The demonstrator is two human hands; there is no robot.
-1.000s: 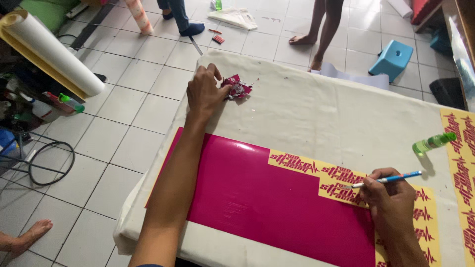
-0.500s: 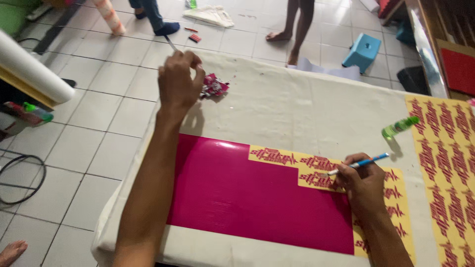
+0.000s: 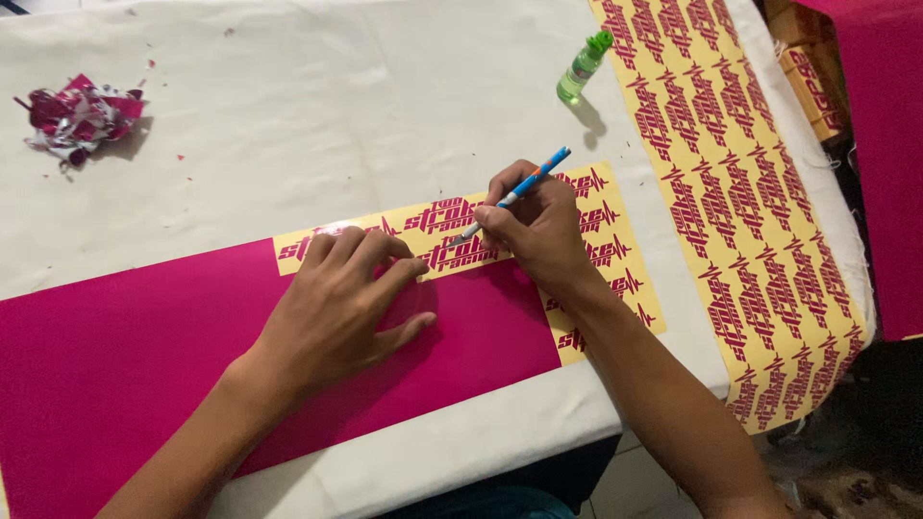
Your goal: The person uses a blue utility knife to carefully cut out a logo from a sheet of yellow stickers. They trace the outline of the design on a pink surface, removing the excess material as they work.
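Observation:
A long magenta vinyl sheet (image 3: 125,356) lies on the white cloth-covered table (image 3: 317,144). Its right part is stripped to yellow backing (image 3: 615,259) that carries magenta logo shapes. My left hand (image 3: 341,303) lies on the sheet, fingers spread, fingertips at the border between magenta and yellow. My right hand (image 3: 538,226) grips a blue and orange pen-like cutting tool (image 3: 514,192), its tip touching a logo just right of my left fingertips.
A crumpled wad of magenta vinyl scraps (image 3: 77,115) lies at the far left. A small green bottle (image 3: 582,72) stands at the back. A long yellow strip of logos (image 3: 731,192) runs along the table's right edge. Another magenta sheet (image 3: 875,144) hangs at the right.
My left hand has come back from the scrap wad at the far side and now rests on the sheet. The view has swung closer over the table. My right hand still holds the tool.

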